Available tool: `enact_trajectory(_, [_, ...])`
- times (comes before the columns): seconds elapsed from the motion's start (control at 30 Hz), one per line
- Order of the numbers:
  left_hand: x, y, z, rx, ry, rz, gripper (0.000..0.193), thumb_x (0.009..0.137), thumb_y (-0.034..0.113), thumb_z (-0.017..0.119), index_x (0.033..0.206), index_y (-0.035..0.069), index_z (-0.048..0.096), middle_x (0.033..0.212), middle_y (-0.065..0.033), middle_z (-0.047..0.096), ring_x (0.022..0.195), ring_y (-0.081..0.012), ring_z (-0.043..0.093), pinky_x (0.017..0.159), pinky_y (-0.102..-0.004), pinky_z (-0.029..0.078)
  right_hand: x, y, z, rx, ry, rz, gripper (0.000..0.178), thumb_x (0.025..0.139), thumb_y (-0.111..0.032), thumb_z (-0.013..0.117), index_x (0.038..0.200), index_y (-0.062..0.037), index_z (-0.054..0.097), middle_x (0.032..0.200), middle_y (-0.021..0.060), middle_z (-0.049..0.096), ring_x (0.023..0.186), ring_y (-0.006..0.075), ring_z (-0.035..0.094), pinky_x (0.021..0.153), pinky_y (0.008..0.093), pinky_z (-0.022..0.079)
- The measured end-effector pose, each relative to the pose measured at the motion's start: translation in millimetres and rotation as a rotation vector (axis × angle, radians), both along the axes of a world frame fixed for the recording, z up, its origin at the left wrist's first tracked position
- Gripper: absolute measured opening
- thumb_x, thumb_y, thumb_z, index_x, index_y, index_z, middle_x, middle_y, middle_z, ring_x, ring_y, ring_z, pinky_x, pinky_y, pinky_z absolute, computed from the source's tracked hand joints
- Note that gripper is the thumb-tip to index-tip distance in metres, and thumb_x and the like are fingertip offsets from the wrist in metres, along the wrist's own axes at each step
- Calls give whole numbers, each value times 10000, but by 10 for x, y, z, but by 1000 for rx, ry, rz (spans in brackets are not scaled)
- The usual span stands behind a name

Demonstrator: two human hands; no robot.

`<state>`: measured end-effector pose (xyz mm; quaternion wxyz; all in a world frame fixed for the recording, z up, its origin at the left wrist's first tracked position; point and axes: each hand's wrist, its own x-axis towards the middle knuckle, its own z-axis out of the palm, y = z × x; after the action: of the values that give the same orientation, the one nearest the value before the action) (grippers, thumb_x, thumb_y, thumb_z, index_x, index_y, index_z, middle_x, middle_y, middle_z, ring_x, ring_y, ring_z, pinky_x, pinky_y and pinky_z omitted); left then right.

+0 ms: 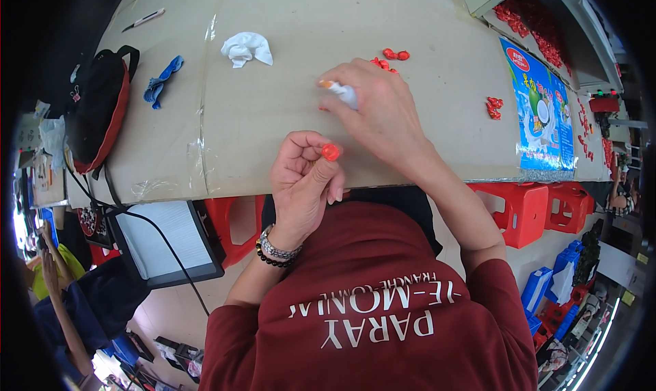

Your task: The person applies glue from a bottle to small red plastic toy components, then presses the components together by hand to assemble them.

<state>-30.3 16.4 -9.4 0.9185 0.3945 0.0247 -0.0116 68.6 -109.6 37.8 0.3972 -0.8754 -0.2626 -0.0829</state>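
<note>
Near the table's front edge, my left hand pinches a small round red piece between thumb and forefinger. Above and to the right of it, my right hand is wrapped round a small white squeeze bottle with an orange tip. That tip points left and stands apart from the red piece. Just beyond my right hand lie several small red pieces, partly hidden by the hand. Another little cluster of red pieces rests farther right on the table.
On the left are a crumpled white tissue, a blue cloth strip, a pen and a black-and-red bag. A blue printed sheet and a box of red pieces occupy the right. Red stools stand below.
</note>
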Motion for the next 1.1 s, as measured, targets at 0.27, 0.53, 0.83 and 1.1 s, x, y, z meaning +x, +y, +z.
enact_trajectory(0.27, [-5,21,-20,-67,-42,-21,207,905,63,606,1053,4,474,936,-94,623,506,-100,504,447,-216,405,-8,89,-125,-338,-181,34,94,632,-5,615,719,-4,581,701,122,529,532,287,567,442,379,424])
enact_trajectory(0.53, [-25,12,11,3,-61,30,200,903,52,605,1046,-6,478,912,-93,623,494,-94,505,424,-208,385,-269,-138,-118,-258,-81,-89,75,715,21,576,767,-32,583,766,120,558,593,315,604,481,394,464])
enact_trajectory(0.83, [-42,77,44,52,-24,78,209,902,51,605,1058,-2,476,913,-90,617,493,-91,505,419,-202,380,-537,-430,-69,-280,50,-216,177,687,-46,746,829,-54,640,760,63,576,631,218,589,556,325,461])
enact_trajectory(1.1, [0,159,32,59,-59,116,206,900,34,594,1067,-2,480,937,-83,616,497,-96,503,420,-200,370,-546,-668,-37,-87,176,-164,253,684,17,725,925,-42,675,819,84,606,743,186,617,645,281,483])
